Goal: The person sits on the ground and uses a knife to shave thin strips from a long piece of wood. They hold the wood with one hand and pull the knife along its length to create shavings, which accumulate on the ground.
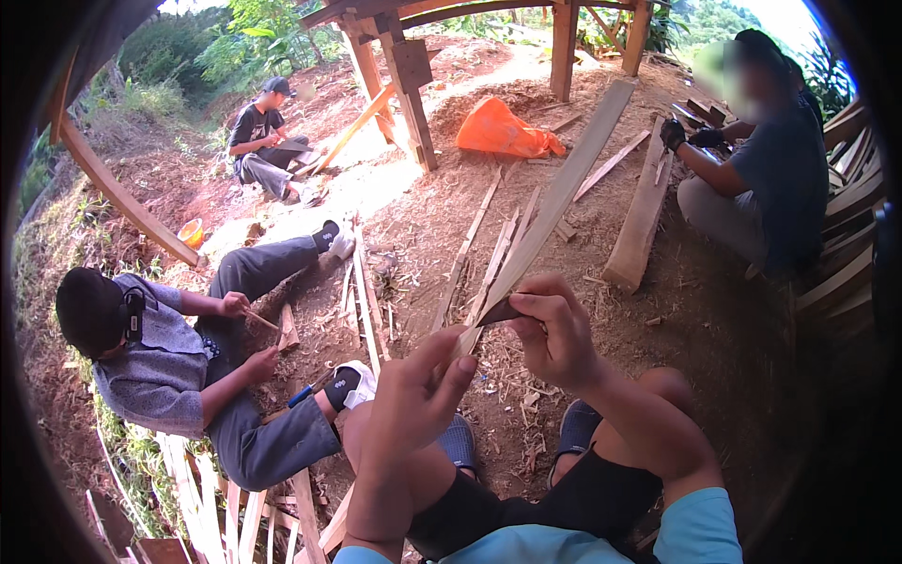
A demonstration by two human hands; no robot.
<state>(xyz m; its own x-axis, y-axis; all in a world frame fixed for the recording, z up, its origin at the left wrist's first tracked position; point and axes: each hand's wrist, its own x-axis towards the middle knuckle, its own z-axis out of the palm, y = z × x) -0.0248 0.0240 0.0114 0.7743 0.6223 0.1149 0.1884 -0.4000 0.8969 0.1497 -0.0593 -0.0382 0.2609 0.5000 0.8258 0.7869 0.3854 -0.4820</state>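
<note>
Fingers of the right hand (554,329) pinch the near end of a long bamboo strip (564,188), its axis running far-right, while the left hand (413,399) grips just nearer.

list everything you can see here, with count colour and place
bamboo strip: one, pale tan, held in both hands, running up and away to the right
orange bag: one, on the dirt near the posts at top centre
wooden plank: one, light brown, lying on the ground at right
thin bamboo strips: several, pale, scattered on the dirt in the middle
wooden posts: a few, brown, at top
seated person in grey shirt: one, at left, working a stick
crouching person in black cap: one, upper left
person in dark gloves: one, at right
left hand: own, fingers on the strip's near end
right hand: own, gripping the strip
</note>
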